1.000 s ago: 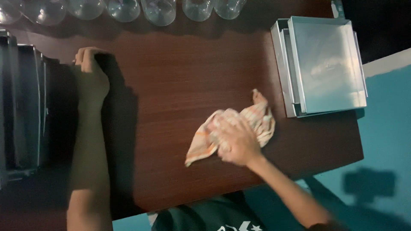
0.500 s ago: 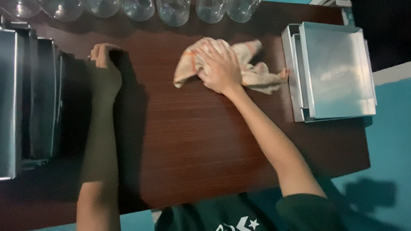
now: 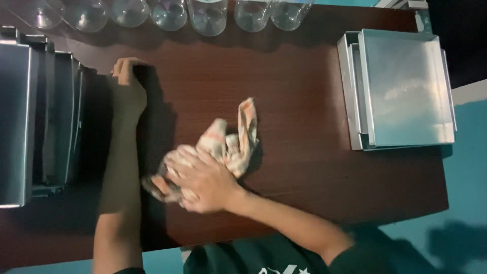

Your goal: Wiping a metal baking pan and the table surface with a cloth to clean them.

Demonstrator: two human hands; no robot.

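My right hand point(image 3: 203, 178) presses down on a crumpled checked cloth point(image 3: 231, 139) of orange and white, near the front middle of the dark brown wooden table point(image 3: 299, 86). The cloth spreads out from under the palm toward the upper right. My left hand point(image 3: 128, 83) rests at the left of the table, its fingers curled against the edge of a dark metal tray point(image 3: 76, 116). That hand holds nothing loose.
A row of several clear glasses point(image 3: 207, 14) stands along the far edge. Stacked square metal trays point(image 3: 403, 89) lie at the right end. More metal trays point(image 3: 18, 122) stand upright at the left. Teal floor shows past the table's right edge.
My right hand has swept the cloth from the far middle of the table down toward the near left. My left hand has stayed in place.
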